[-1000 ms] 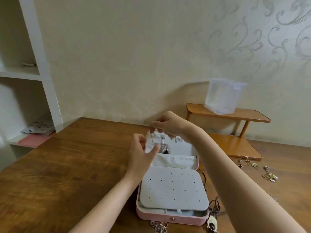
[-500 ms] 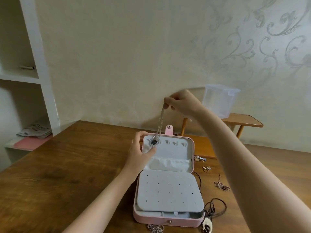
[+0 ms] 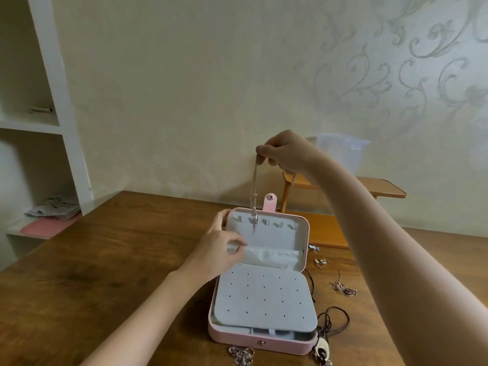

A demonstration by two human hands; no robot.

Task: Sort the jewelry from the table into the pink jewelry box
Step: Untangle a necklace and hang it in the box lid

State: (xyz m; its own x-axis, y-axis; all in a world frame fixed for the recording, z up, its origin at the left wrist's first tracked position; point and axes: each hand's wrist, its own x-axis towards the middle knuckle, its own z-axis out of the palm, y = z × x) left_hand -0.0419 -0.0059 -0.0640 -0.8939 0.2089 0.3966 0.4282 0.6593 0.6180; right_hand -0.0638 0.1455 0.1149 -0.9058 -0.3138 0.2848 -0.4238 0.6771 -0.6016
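Two fingertips of my right hand (image 3: 285,151) pinch a silver chain (image 3: 254,191), which hangs straight down to the hooks (image 3: 265,222) in the raised lid of the pink box (image 3: 264,342). My left hand (image 3: 220,249) pinches the top edge of the lid's pocket (image 3: 274,256) at its left end. More jewelry lies on the table (image 3: 105,260) right of the box: a rose chain (image 3: 343,286), a black cord (image 3: 334,320) and small earrings (image 3: 320,262).
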